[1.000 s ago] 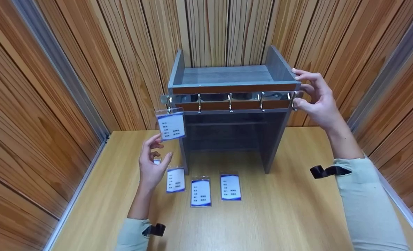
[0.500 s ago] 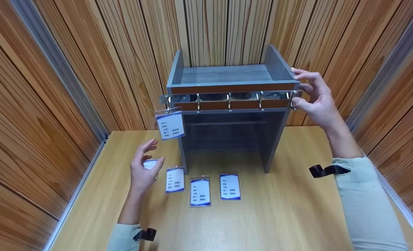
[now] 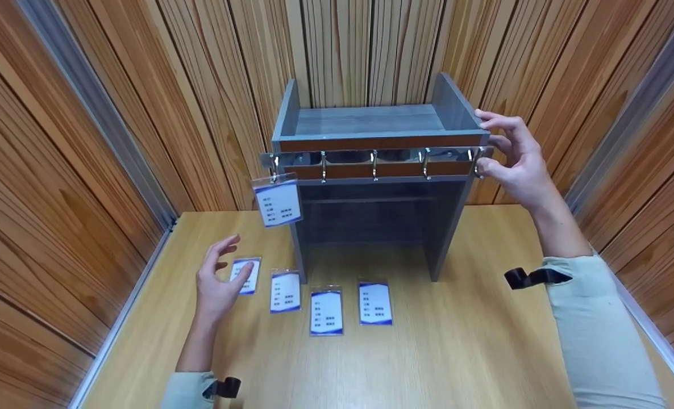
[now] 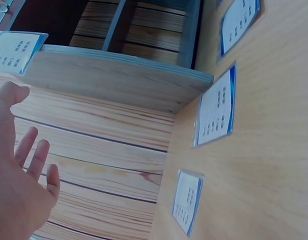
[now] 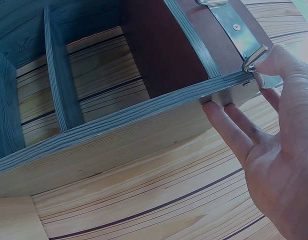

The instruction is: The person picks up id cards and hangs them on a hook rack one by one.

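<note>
A grey wooden shelf unit (image 3: 456,221) carries a metal hook rail (image 3: 348,158) with several hooks across its front. One badge card (image 3: 278,201) in a clear sleeve hangs from the leftmost hook. My right hand (image 3: 516,162) pinches the rail's right end, thumb against the last hook (image 5: 254,59), while other fingers touch the shelf's side panel (image 5: 144,130). My left hand (image 3: 217,287) holds nothing; its thumb partly covers the leftmost badge card on the table (image 3: 248,286) in the head view. In the left wrist view, the left hand (image 4: 21,170) is spread below the hanging card.
More badge cards lie on the wooden table (image 3: 428,358): one near the shelf's left foot (image 3: 285,292), a middle one (image 3: 326,312) and a right one (image 3: 375,303). Wood-slat walls (image 3: 337,51) enclose the back and both sides.
My left hand has moved away from the hanging badge card, down and to the left, beside the leftmost card on the table. The right hand has kept its place on the rail.
</note>
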`<state>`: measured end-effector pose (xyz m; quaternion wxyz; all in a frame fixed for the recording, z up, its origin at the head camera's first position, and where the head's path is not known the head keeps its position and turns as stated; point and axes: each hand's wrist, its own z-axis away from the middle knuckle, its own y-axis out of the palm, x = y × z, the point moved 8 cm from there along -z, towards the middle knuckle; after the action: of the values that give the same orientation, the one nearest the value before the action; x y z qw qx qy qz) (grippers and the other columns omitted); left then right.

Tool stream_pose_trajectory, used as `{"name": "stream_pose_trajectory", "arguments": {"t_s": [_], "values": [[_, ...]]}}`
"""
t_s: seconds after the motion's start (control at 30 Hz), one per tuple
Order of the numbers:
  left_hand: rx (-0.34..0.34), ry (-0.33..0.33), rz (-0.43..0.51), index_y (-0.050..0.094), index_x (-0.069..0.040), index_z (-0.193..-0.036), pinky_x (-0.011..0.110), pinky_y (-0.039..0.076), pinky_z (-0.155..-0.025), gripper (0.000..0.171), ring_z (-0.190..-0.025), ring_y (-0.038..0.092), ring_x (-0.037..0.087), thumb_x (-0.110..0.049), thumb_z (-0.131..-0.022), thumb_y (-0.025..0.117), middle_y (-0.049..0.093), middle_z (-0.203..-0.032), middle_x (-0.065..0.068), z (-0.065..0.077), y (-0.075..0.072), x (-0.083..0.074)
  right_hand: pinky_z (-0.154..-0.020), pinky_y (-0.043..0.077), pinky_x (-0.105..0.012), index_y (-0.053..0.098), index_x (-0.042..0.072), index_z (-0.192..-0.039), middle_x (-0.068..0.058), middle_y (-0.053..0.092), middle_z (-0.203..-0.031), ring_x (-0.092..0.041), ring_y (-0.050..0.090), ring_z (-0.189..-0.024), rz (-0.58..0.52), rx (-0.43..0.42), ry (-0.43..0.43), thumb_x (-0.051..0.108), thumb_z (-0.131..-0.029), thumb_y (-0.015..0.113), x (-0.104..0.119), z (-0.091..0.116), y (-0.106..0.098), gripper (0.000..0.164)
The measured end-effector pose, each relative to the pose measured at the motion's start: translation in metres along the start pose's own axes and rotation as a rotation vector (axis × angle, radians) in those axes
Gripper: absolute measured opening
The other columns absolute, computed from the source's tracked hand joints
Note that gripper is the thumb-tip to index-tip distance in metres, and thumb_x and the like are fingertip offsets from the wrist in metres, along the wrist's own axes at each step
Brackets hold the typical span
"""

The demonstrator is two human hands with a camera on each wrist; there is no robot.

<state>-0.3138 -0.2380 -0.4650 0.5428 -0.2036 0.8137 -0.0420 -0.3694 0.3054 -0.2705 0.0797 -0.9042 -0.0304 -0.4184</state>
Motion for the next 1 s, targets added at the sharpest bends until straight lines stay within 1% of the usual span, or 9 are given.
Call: {"name": "stream_pose_trajectory", "arguments": {"t_s": [0.1, 0.2, 0.27, 0.47, 0.57, 0.67, 0.83, 0.9, 1.0], "values": [[0.050, -0.037, -0.014, 0.053, -0.011, -0.164, 0.059, 0.040, -0.123, 0.069, -0.152, 0.052, 0.032, -0.016, -0.101, 0.081, 0.057, -0.168, 0.014, -0.003, 0.001, 0.004, -0.085, 0.065, -0.022, 0.056, -0.004, -0.147, -0.005, 0.054, -0.170, -0.026, 0.066, -0.135, -0.001, -0.004, -0.006, -0.020, -0.098, 0.060, 0.000, -0.001, -0.001, 0.052], [0.095, -0.073, -0.042, 0.046, -0.014, -0.170, 0.065, 0.035, -0.129, 0.079, -0.160, 0.044, 0.037, -0.022, -0.100, 0.082, 0.049, -0.174, 0.014, -0.005, 0.004, 0.010, -0.087, 0.066, -0.022, 0.055, -0.005, -0.148, -0.005, 0.054, -0.170, -0.026, 0.066, -0.136, 0.011, -0.013, 0.001, -0.020, -0.097, 0.060, 0.000, -0.002, -0.002, 0.053], [0.107, -0.090, -0.065, 0.044, -0.016, -0.172, 0.069, 0.034, -0.131, 0.083, -0.162, 0.041, 0.039, -0.025, -0.099, 0.083, 0.046, -0.176, 0.015, -0.007, 0.005, 0.013, -0.087, 0.066, -0.023, 0.054, -0.006, -0.148, -0.006, 0.054, -0.170, -0.026, 0.066, -0.136, 0.016, -0.021, 0.009, -0.020, -0.097, 0.060, 0.000, -0.003, -0.003, 0.053], [0.094, -0.115, -0.102, 0.044, -0.016, -0.172, 0.073, 0.033, -0.133, 0.085, -0.164, 0.039, 0.042, -0.029, -0.098, 0.085, 0.044, -0.175, 0.018, -0.011, 0.005, 0.020, -0.085, 0.066, -0.023, 0.052, -0.007, -0.149, -0.008, 0.051, -0.173, -0.028, 0.065, -0.138, 0.023, -0.027, 0.032, -0.020, -0.097, 0.060, -0.001, -0.004, -0.003, 0.054], [0.108, -0.129, -0.121, 0.043, -0.018, -0.173, 0.076, 0.031, -0.133, 0.086, -0.165, 0.037, 0.044, -0.032, -0.099, 0.085, 0.041, -0.177, 0.018, -0.013, 0.006, 0.025, -0.083, 0.065, -0.023, 0.052, -0.007, -0.149, -0.008, 0.051, -0.173, -0.028, 0.065, -0.137, 0.027, -0.030, 0.031, -0.020, -0.097, 0.060, -0.001, -0.003, -0.003, 0.054], [0.148, -0.173, -0.141, 0.041, -0.023, -0.174, 0.079, 0.027, -0.134, 0.088, -0.169, 0.032, 0.046, -0.036, -0.100, 0.084, 0.035, -0.182, 0.018, -0.014, 0.008, 0.033, -0.082, 0.065, -0.022, 0.052, -0.006, -0.149, -0.007, 0.052, -0.172, -0.027, 0.066, -0.136, 0.028, -0.030, 0.032, -0.020, -0.098, 0.060, -0.002, -0.002, -0.003, 0.054], [0.239, -0.264, -0.171, 0.032, -0.030, -0.178, 0.084, 0.017, -0.135, 0.094, -0.176, 0.013, 0.051, -0.043, -0.100, 0.084, 0.017, -0.190, 0.018, -0.012, 0.013, 0.049, -0.084, 0.065, -0.023, 0.054, -0.004, -0.149, -0.007, 0.051, -0.172, -0.028, 0.065, -0.137, 0.022, -0.015, 0.028, -0.019, -0.099, 0.060, -0.001, -0.001, -0.001, 0.053], [0.264, -0.285, -0.187, 0.029, -0.031, -0.179, 0.084, 0.016, -0.135, 0.098, -0.176, 0.009, 0.052, -0.044, -0.100, 0.084, 0.012, -0.191, 0.017, -0.013, 0.014, 0.054, -0.085, 0.066, -0.023, 0.054, -0.004, -0.149, -0.006, 0.051, -0.172, -0.028, 0.064, -0.138, 0.020, -0.009, 0.022, -0.019, -0.099, 0.059, -0.001, 0.000, -0.001, 0.052], [0.279, -0.293, -0.217, 0.028, -0.031, -0.180, 0.084, 0.016, -0.135, 0.101, -0.176, 0.007, 0.052, -0.043, -0.098, 0.086, 0.012, -0.191, 0.016, -0.014, 0.016, 0.060, -0.088, 0.067, -0.024, 0.054, -0.004, -0.147, -0.005, 0.052, -0.171, -0.028, 0.065, -0.137, 0.002, -0.002, 0.014, -0.018, -0.099, 0.059, 0.000, 0.001, -0.001, 0.051]]}}
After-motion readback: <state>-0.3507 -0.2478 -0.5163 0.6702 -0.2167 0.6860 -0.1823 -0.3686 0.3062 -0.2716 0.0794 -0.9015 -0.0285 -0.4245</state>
